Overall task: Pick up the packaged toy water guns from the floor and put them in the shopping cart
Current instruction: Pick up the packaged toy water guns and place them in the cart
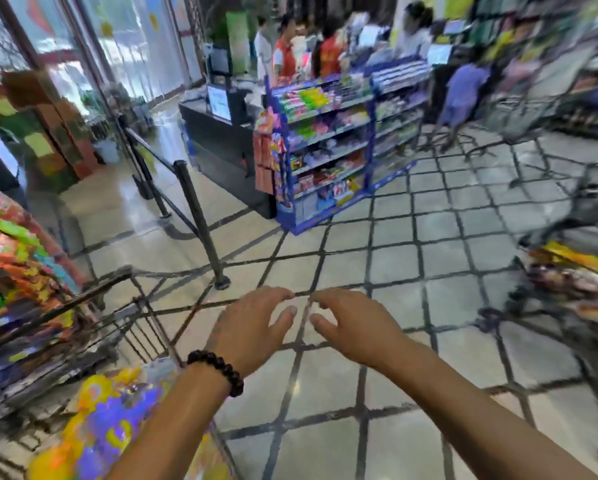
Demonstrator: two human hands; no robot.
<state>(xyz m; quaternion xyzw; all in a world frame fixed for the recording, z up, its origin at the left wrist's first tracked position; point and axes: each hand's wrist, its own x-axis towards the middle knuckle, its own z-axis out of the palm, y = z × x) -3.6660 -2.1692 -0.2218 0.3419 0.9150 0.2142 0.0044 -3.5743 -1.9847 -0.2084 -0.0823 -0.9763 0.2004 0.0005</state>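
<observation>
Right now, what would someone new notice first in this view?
Two bare hands, the left hand with a dark beaded bracelet and the right hand, stretch out empty over the grey tiled floor. At lower left, a bright yellow and purple plastic toy package lies in a wire shopping cart. Ahead stands a blue snack shelf.

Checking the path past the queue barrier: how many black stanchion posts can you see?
2. The near post stands on the tiled floor just ahead of the hands; the far post stands behind it toward the checkout counter. More may be hidden in the blur.
</observation>
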